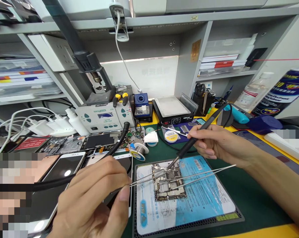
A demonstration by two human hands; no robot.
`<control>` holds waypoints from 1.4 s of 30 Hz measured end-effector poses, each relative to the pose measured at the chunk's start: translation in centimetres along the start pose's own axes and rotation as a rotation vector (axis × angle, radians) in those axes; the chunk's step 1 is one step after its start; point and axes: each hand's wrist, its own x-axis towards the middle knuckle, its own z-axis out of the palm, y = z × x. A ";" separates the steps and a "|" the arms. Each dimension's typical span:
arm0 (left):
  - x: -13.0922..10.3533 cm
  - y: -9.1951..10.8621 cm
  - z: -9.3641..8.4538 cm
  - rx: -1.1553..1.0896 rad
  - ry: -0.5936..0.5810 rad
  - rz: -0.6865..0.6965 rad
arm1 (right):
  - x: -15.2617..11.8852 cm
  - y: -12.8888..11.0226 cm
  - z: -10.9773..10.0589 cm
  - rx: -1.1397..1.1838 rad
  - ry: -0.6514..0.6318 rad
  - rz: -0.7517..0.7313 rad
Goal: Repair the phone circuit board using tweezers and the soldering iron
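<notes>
My right hand (213,143) is closed around the dark handle of a soldering iron (191,143). The iron's metal tip reaches down to the upper part of a phone circuit board (159,196). My left hand (97,198) pinches thin metal tweezers (146,178) that extend over the board's left side. Across the board's right half lies a second slim metal pair of tweezers (204,175), its joined end pointing right. Under the board is a blue and white printed sheet (201,198) on a dark mat. By my right fingertips is a thin white stick (175,130); I cannot tell whether it is held.
A solder spool (139,152) sits behind the sheet. Farther back stand a soldering station (102,117) and a flat heating plate (172,105). Phones (62,185) and loose boards (133,137) crowd the left. A spray can (283,89) and clear bottle (254,91) stand at right.
</notes>
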 end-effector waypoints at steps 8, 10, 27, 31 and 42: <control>0.0 -0.6 0.4 -0.005 -0.064 0.062 | 0.0 -0.2 -0.4 0.018 0.001 -0.075; -0.1 -1.3 0.3 0.021 -0.113 0.134 | -0.3 -0.4 -0.7 -0.015 0.034 -0.114; -0.9 -2.5 0.4 0.030 -0.292 0.116 | -3.5 0.2 2.7 -0.765 0.335 -0.649; -0.8 -2.2 0.3 0.004 -0.285 0.118 | -3.3 0.4 2.7 -0.775 0.378 -0.699; -0.8 -1.6 0.0 -0.054 -0.329 0.041 | -2.5 1.4 2.8 -0.765 0.530 -0.780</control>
